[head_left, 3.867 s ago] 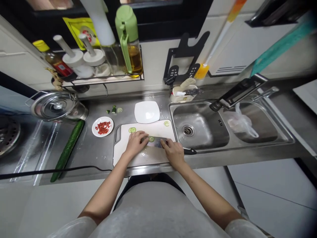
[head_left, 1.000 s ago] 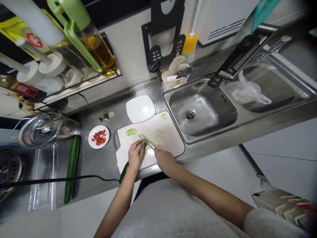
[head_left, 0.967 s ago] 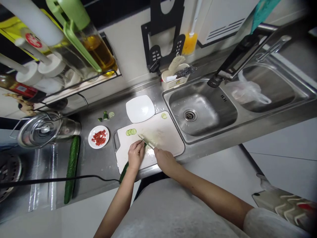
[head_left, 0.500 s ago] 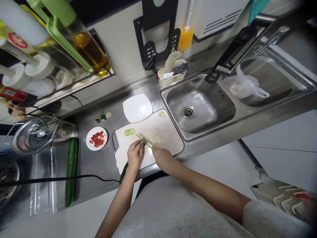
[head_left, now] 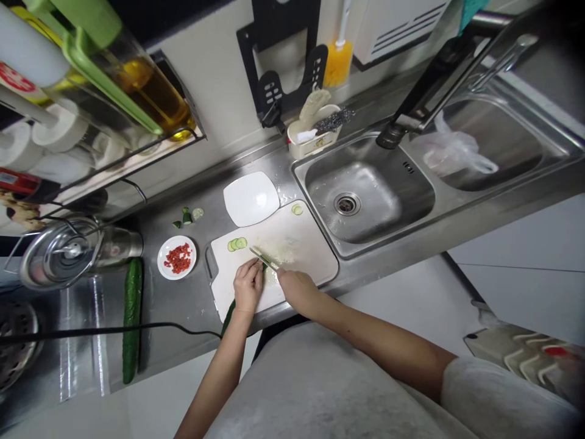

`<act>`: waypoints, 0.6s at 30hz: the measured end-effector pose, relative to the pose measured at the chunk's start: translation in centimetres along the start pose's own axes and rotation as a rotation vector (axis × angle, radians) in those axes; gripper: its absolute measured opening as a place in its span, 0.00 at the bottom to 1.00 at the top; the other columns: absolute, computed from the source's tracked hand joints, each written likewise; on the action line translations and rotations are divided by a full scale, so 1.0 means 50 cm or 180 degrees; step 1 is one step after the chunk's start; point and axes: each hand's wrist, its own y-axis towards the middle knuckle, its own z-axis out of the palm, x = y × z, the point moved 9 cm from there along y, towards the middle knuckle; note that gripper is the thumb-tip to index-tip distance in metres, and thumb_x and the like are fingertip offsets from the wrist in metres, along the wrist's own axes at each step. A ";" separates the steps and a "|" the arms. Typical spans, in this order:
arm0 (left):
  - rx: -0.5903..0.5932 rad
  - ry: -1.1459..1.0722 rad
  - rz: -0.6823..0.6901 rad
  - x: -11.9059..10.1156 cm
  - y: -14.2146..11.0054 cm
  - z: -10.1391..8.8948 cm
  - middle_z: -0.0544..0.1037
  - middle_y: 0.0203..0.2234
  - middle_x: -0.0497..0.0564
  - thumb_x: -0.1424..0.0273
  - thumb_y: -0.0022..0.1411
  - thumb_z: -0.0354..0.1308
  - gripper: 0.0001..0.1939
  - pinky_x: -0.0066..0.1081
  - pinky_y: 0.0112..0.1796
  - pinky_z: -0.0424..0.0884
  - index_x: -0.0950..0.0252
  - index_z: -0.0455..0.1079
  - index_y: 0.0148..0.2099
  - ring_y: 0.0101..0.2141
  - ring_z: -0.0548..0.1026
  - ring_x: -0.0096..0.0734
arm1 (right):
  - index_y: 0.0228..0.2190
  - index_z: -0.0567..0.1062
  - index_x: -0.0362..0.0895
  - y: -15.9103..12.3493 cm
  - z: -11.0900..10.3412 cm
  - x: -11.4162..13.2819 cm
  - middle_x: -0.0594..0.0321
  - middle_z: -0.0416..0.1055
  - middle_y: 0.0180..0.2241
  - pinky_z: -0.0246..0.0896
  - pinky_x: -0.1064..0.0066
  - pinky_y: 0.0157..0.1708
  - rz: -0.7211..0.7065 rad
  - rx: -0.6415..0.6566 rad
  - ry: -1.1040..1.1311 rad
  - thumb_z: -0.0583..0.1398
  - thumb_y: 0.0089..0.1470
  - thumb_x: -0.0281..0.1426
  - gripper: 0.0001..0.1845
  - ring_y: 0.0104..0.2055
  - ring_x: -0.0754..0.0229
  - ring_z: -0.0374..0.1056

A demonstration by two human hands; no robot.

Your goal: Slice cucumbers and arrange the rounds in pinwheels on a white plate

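Note:
My left hand (head_left: pixel 248 284) is closed on a cucumber (head_left: pixel 228 318) that lies slantwise on the white cutting board (head_left: pixel 311 256); hand and forearm hide much of it. In my right hand (head_left: pixel 297 291) is the handle of a kitchen knife (head_left: pixel 264 258). Its blade sits at the cucumber's cut end, just beyond my left fingertips. Several overlapping cucumber slices (head_left: pixel 237 244) lie at the board's upper left, and a few more slices (head_left: pixel 297 209) at its far right corner.
Beyond the board stands a white square plate (head_left: pixel 251 198). Left are a plate of chopped red pieces (head_left: pixel 177 258), cucumber ends (head_left: pixel 186 216), a whole cucumber (head_left: pixel 132 320), a lidded pot (head_left: pixel 73 250) and a black cord (head_left: pixel 114 330). A double sink (head_left: pixel 370 195) is at right.
Earlier, both hands were at the knife laid flat with a slice on it. Now my left hand holds the cucumber and my right the knife handle. In the last second the view shifted slightly.

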 end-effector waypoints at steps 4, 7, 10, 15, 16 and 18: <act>-0.0012 -0.0033 -0.0013 -0.001 0.001 -0.001 0.78 0.41 0.54 0.72 0.64 0.52 0.10 0.36 0.46 0.71 0.63 0.75 0.44 0.43 0.73 0.34 | 0.43 0.70 0.36 0.003 0.001 -0.001 0.47 0.76 0.34 0.67 0.70 0.38 0.0000 0.0035 0.0027 0.47 0.57 0.18 0.16 0.42 0.54 0.74; -0.0018 -0.0062 -0.0022 0.000 0.002 -0.001 0.78 0.42 0.54 0.71 0.64 0.52 0.11 0.36 0.46 0.71 0.63 0.75 0.44 0.43 0.73 0.34 | 0.42 0.70 0.36 0.009 0.004 0.000 0.48 0.76 0.34 0.67 0.69 0.39 -0.0020 0.0030 0.0013 0.48 0.57 0.18 0.15 0.43 0.53 0.74; -0.0003 -0.0071 -0.0030 0.001 0.002 -0.001 0.78 0.42 0.54 0.71 0.65 0.52 0.11 0.37 0.47 0.71 0.63 0.75 0.44 0.43 0.73 0.34 | 0.42 0.70 0.36 0.014 0.008 0.000 0.47 0.76 0.34 0.67 0.69 0.39 -0.0046 0.0013 -0.0035 0.49 0.58 0.18 0.14 0.43 0.54 0.74; 0.0006 -0.0072 -0.0040 0.001 0.002 0.000 0.78 0.42 0.55 0.71 0.65 0.51 0.12 0.38 0.47 0.71 0.63 0.75 0.45 0.44 0.73 0.35 | 0.42 0.70 0.37 0.019 0.010 0.000 0.48 0.76 0.33 0.68 0.67 0.38 -0.0072 -0.0060 -0.0036 0.49 0.57 0.18 0.15 0.42 0.52 0.74; 0.0014 -0.0072 -0.0042 0.001 0.002 0.000 0.78 0.42 0.55 0.71 0.65 0.51 0.12 0.38 0.47 0.70 0.63 0.75 0.45 0.44 0.73 0.35 | 0.42 0.70 0.37 0.019 0.011 -0.001 0.48 0.76 0.34 0.68 0.67 0.38 -0.0063 -0.0055 -0.0037 0.48 0.57 0.18 0.15 0.42 0.52 0.74; 0.0022 -0.0081 -0.0054 0.002 0.002 0.001 0.77 0.42 0.55 0.71 0.65 0.50 0.12 0.39 0.47 0.70 0.62 0.75 0.45 0.44 0.73 0.35 | 0.42 0.70 0.36 0.018 0.012 -0.002 0.47 0.76 0.33 0.68 0.67 0.37 -0.0049 -0.0059 -0.0057 0.48 0.58 0.18 0.15 0.42 0.52 0.75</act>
